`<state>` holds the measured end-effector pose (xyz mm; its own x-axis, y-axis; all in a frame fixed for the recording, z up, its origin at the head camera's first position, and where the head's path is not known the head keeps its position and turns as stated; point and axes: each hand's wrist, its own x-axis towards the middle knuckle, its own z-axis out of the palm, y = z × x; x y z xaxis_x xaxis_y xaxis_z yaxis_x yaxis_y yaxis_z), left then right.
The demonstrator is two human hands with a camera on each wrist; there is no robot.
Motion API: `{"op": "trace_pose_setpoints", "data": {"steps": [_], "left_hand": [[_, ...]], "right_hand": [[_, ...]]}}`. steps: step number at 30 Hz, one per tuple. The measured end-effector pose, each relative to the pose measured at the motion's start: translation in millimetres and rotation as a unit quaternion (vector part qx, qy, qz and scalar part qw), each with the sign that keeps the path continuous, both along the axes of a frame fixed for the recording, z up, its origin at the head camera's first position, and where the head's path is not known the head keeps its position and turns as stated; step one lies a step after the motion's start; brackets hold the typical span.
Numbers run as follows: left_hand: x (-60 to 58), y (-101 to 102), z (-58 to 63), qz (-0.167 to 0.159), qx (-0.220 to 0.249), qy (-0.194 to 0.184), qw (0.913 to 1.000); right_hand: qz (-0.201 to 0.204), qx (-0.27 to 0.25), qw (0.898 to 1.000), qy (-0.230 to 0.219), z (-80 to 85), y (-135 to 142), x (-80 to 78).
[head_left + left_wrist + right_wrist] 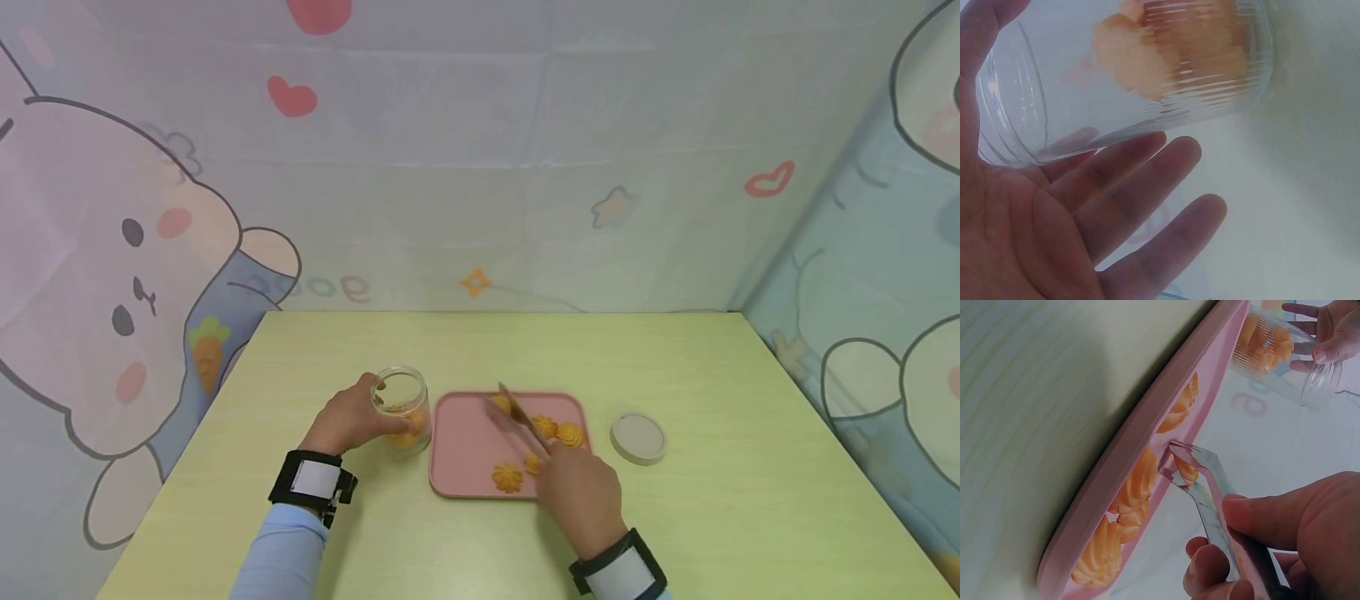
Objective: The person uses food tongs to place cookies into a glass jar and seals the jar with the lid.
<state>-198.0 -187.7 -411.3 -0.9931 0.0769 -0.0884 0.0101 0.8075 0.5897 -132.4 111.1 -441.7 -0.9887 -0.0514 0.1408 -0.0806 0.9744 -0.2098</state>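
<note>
My left hand (351, 419) holds a clear glass jar (423, 417) at the left of the pink tray (465, 454), thumb on the near side. In the left wrist view several fingers are spread beside the jar, and yellow swirl-shaped cookies (1135, 56) lie in its lower part. My right hand (581, 498) grips metal tongs (1213, 515) over the tray. The tong tips are around or close to a cookie (501, 404) at the tray's far side; whether they pinch it I cannot tell. Several more cookies (507, 477) lie on the tray's right and near parts.
A round whitish lid (638, 438) lies on the table (712, 375) to the right of the tray. Behind the table hangs a cloth backdrop (480, 167) printed with cartoon animals and hearts. Each wrist bears a black strap (313, 482).
</note>
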Motion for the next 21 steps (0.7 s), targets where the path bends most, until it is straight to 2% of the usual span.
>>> {"op": "trace_pose_setpoints", "data": {"steps": [7,21], "left_hand": [[-0.8,-1.0,-1.8,0.000,-0.001,0.001,1.0000],[-2.3,-1.5,-3.5,-0.002,-0.003,0.002,1.0000]], "right_hand": [[0.000,-0.002,1.000,-0.001,0.5,1.8,-1.2],[0.019,-0.007,0.999,0.042,1.3,2.8,2.9]]}}
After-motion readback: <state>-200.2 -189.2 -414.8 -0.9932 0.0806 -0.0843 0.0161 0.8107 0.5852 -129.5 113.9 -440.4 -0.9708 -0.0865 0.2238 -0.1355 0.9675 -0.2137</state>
